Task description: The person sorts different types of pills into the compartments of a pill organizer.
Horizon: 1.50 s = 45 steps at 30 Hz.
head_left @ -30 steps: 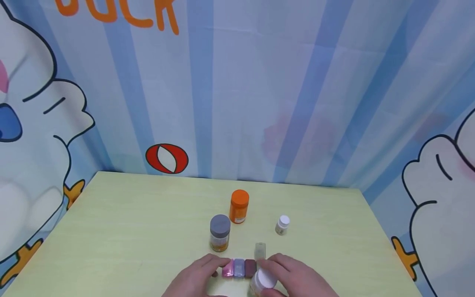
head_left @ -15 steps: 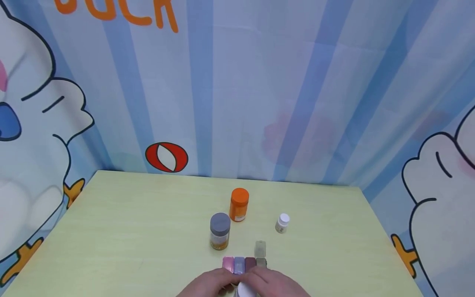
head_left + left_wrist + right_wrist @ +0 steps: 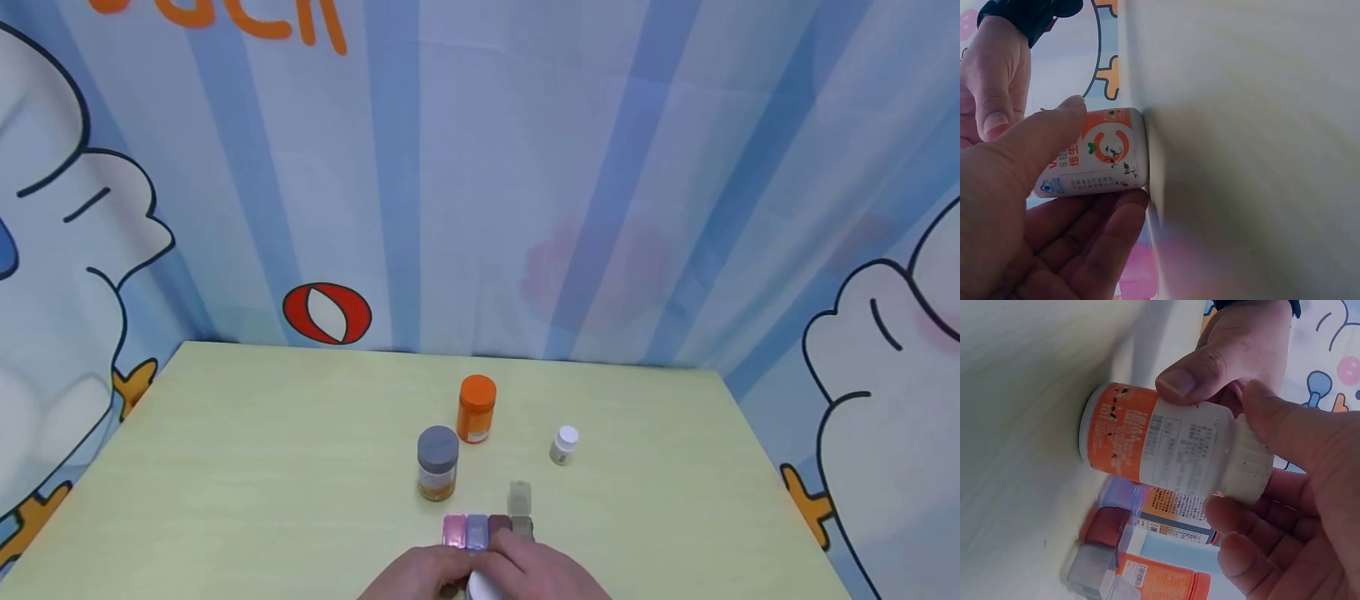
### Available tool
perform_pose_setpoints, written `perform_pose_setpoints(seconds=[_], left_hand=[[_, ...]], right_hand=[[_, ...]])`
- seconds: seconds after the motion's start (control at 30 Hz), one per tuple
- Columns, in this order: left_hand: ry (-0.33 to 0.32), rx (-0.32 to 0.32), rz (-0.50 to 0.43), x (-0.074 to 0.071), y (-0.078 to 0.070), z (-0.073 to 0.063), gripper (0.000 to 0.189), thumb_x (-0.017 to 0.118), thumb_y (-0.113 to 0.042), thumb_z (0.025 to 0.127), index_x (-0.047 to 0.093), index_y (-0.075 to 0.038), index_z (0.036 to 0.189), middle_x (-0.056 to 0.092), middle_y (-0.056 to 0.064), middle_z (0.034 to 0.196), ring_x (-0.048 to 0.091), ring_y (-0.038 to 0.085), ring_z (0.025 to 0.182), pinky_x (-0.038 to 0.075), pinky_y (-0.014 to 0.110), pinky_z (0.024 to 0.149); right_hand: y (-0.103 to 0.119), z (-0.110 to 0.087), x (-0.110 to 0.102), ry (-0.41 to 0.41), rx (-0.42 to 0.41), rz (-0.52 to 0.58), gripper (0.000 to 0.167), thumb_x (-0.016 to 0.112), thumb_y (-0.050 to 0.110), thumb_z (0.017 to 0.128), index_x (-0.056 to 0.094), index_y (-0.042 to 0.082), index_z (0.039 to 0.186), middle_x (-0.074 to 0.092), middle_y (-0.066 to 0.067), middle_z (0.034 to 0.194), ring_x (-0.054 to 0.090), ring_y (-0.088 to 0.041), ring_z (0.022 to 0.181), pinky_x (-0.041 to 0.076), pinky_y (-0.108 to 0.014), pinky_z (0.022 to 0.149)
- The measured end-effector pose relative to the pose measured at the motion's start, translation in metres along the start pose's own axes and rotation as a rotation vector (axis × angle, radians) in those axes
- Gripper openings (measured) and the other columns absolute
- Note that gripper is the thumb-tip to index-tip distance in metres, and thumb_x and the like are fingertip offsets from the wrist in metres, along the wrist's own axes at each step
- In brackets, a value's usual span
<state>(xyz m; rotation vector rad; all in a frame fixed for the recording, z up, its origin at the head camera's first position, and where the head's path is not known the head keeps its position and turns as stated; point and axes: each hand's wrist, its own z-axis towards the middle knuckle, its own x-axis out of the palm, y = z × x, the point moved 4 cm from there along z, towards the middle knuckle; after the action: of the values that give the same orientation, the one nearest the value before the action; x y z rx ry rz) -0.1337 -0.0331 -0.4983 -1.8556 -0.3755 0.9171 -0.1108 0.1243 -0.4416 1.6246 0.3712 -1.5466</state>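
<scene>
A white vitamin bottle (image 3: pixel 1147 437) with an orange label stands upright on the table between my hands. My left hand (image 3: pixel 1016 200) holds its body, thumb on one side and fingers on the other. My right hand (image 3: pixel 1322 462) grips the ribbed white cap (image 3: pixel 1247 462) with thumb and fingertips. In the head view, the bottle is mostly hidden by both hands, with part of the cap showing. Just beyond the hands lies a pill organizer (image 3: pixel 476 531) with pink, lavender, dark red and grey compartments. The grey compartment's lid (image 3: pixel 519 498) is raised and tilted back.
Behind the organizer stand a grey-capped clear jar (image 3: pixel 437 467), an orange bottle (image 3: pixel 477 410) and a small white bottle (image 3: pixel 565 446). The pale table (image 3: pixel 285 450) backs onto a printed curtain (image 3: pixel 480 183).
The bottle moved left in my right hand to in front of the organizer. My left hand left the organizer's pink end and took hold of the bottle. The head view shifted slightly.
</scene>
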Motion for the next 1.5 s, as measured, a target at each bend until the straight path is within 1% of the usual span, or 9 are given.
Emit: perform_pose_setpoints(seconds=[0.23,0.37,0.5,0.63,0.77,1.0,1.17,1.37,1.5], left_hand=[[0.02,-0.023,0.061,-0.004,-0.001,0.001,0.037,0.076,-0.037,0.082,0.068,-0.03,0.118,0.066,-0.019,0.105,0.055,0.0,0.084,0.052,0.023,0.086],[0.019,0.023,0.052,-0.004,-0.003,0.001,0.031,0.075,-0.037,0.082,0.07,-0.03,0.111,0.067,-0.019,0.098,0.056,-0.001,0.081,0.051,0.021,0.081],[0.012,0.019,-0.015,-0.002,-0.004,0.001,0.026,0.077,-0.039,0.08,0.07,-0.036,0.105,0.067,-0.02,0.092,0.058,0.0,0.08,0.049,0.02,0.078],[0.007,-0.002,-0.004,-0.003,-0.003,0.001,0.03,0.077,-0.038,0.08,0.07,-0.035,0.109,0.067,-0.02,0.096,0.057,0.0,0.081,0.05,0.021,0.08],[0.003,-0.011,0.029,-0.004,-0.003,0.001,0.03,0.076,-0.038,0.081,0.071,-0.03,0.109,0.067,-0.019,0.095,0.056,0.001,0.08,0.05,0.022,0.081],[0.001,-0.008,-0.033,-0.001,-0.002,0.0,0.024,0.078,-0.036,0.08,0.072,-0.035,0.103,0.068,-0.018,0.088,0.058,0.002,0.077,0.049,0.02,0.075],[-0.003,0.02,-0.011,-0.001,0.0,-0.001,0.025,0.077,-0.035,0.081,0.072,-0.032,0.105,0.067,-0.019,0.09,0.057,0.0,0.078,0.049,0.02,0.076],[-0.006,0.015,-0.026,0.0,0.0,0.0,0.022,0.078,-0.035,0.08,0.072,-0.033,0.101,0.068,-0.018,0.085,0.058,0.001,0.074,0.048,0.02,0.073],[0.009,0.001,-0.009,-0.001,0.001,0.001,0.024,0.077,-0.033,0.081,0.072,-0.03,0.105,0.067,-0.018,0.087,0.057,0.0,0.075,0.049,0.019,0.073]], right_hand=[[-0.001,-0.001,-0.002,-0.042,-0.126,-0.066,0.049,0.053,0.057,0.093,0.057,0.022,0.128,0.055,0.011,0.11,0.051,0.001,0.09,0.043,-0.006,0.081],[-0.01,0.0,-0.007,0.053,-0.005,-0.037,0.061,0.052,0.065,0.089,0.053,0.02,0.131,0.056,0.006,0.125,0.055,-0.005,0.103,0.05,-0.019,0.089],[-0.015,0.0,-0.01,0.108,0.089,0.018,0.061,0.053,0.069,0.085,0.055,0.022,0.122,0.056,0.009,0.119,0.055,-0.001,0.095,0.052,-0.019,0.083],[-0.013,-0.002,-0.011,0.092,0.027,0.069,0.056,0.054,0.065,0.087,0.056,0.025,0.126,0.052,0.014,0.11,0.05,0.004,0.089,0.049,-0.014,0.08],[-0.012,-0.004,-0.011,0.057,-0.022,0.052,0.061,0.052,0.062,0.089,0.05,0.025,0.137,0.053,0.011,0.119,0.053,0.0,0.099,0.05,-0.018,0.086],[-0.016,-0.002,-0.009,0.106,0.066,0.093,0.054,0.053,0.068,0.086,0.056,0.027,0.121,0.053,0.018,0.106,0.05,0.005,0.087,0.049,-0.014,0.077],[-0.016,-0.004,-0.01,0.107,0.044,0.095,0.06,0.052,0.065,0.087,0.054,0.026,0.132,0.055,0.016,0.114,0.053,0.003,0.094,0.051,-0.018,0.082],[-0.017,-0.003,-0.009,0.087,0.074,0.099,0.053,0.055,0.067,0.085,0.055,0.026,0.119,0.055,0.017,0.106,0.051,0.005,0.087,0.05,-0.016,0.077],[-0.015,-0.004,-0.01,0.08,0.006,0.081,0.055,0.054,0.063,0.088,0.056,0.025,0.127,0.054,0.016,0.108,0.051,0.004,0.089,0.049,-0.013,0.078]])
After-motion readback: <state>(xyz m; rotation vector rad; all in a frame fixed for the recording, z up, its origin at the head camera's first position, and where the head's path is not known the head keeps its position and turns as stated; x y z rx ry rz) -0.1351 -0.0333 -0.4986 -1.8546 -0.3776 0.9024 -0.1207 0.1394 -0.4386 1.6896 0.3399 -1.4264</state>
